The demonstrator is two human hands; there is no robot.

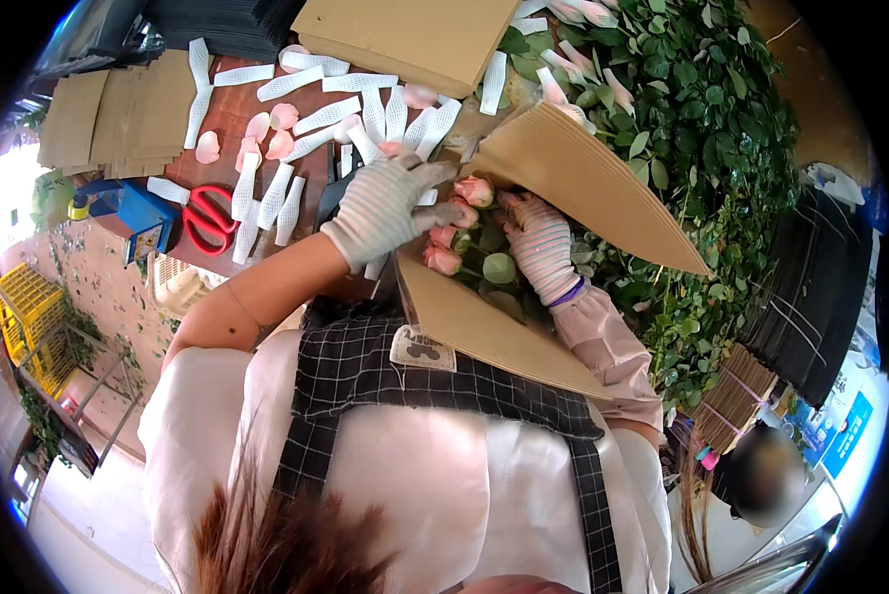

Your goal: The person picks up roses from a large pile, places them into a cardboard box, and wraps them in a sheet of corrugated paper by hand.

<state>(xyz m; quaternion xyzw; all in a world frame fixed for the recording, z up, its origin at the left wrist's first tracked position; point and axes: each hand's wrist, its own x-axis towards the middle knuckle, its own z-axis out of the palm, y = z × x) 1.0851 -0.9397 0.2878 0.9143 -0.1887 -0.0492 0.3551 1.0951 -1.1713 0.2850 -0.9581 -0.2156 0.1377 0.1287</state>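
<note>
Several pink roses (442, 259) lie with green leaves between two flaps of brown corrugated cardboard, the far flap (593, 183) raised and the near flap (494, 332) against my apron. My left hand (385, 203), in a striped knit glove, reaches over the rose heads from the left. Its fingers are spread, and the fingertips touch the blooms. My right hand (541, 243), gloved alike, sits inside the cardboard just right of the roses. Its fingers curl in among the blooms and leaves; what they grip is hidden.
White mesh sleeves (327, 116) and loose pink petals (208, 148) litter the table. Red-handled scissors (209, 220) lie beside a blue box (132, 213). Cardboard stacks (405, 40) stand behind; leafy stems (722, 129) heap up right. Yellow crates (33, 307) are at left.
</note>
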